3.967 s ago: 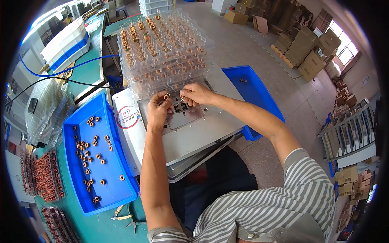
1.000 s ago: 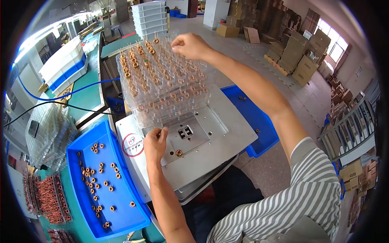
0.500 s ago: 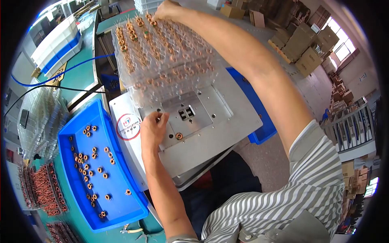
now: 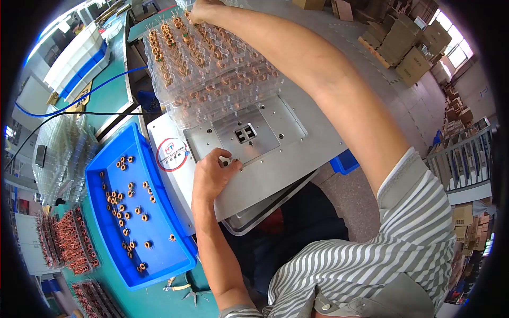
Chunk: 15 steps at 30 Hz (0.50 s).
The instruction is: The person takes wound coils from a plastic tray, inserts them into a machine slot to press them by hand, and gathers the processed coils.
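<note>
Holds the right hand (image 4: 204, 11) over the far side of the clear trays (image 4: 183, 114), beside copper coils (image 4: 158, 51), with its grip too hidden to tell. Reaches the left hand (image 4: 212, 177) farther across the metal plate (image 4: 265, 164) than before, with thumb and forefinger slightly parted (any hold unclear)

L hand (image 4: 213, 174) nr metal plate (image 4: 275, 167); R hand (image 4: 205, 10) at trays (image 4: 214, 79).
</note>
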Available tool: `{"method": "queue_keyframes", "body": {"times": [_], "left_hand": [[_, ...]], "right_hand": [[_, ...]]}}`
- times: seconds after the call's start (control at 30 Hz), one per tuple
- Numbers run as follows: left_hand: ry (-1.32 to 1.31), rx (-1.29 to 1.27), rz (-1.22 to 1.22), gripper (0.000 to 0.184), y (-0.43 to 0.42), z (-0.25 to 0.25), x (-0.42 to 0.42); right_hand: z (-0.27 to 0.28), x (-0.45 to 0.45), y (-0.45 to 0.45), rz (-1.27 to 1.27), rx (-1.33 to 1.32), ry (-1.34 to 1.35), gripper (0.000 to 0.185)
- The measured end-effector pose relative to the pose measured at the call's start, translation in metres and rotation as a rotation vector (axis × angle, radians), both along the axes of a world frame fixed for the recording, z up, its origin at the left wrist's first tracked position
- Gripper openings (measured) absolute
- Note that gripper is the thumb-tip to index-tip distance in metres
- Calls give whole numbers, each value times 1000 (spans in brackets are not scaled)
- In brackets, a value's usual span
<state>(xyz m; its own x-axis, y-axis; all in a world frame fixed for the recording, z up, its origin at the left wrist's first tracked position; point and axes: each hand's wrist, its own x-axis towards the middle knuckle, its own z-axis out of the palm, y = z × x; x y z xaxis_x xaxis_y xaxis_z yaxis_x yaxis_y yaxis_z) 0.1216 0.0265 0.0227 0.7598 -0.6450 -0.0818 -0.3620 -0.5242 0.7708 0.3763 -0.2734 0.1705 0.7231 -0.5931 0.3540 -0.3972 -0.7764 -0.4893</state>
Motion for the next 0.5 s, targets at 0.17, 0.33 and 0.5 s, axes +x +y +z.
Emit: {"method": "queue_keyframes", "body": {"times": [0.17, 0.33, 0.5], "left_hand": [[-5, 56, -72, 30, -2, -7, 0], [-64, 58, -131, 32, -5, -17, 7], [-81, 141, -119, 28, -12, -5, 5]], "right_hand": [[5, -32, 20, -15, 12, -41, 31], [15, -52, 33, 10, 105, 11, 33], [28, -75, 33, 133, 5, -26, 23]]}}
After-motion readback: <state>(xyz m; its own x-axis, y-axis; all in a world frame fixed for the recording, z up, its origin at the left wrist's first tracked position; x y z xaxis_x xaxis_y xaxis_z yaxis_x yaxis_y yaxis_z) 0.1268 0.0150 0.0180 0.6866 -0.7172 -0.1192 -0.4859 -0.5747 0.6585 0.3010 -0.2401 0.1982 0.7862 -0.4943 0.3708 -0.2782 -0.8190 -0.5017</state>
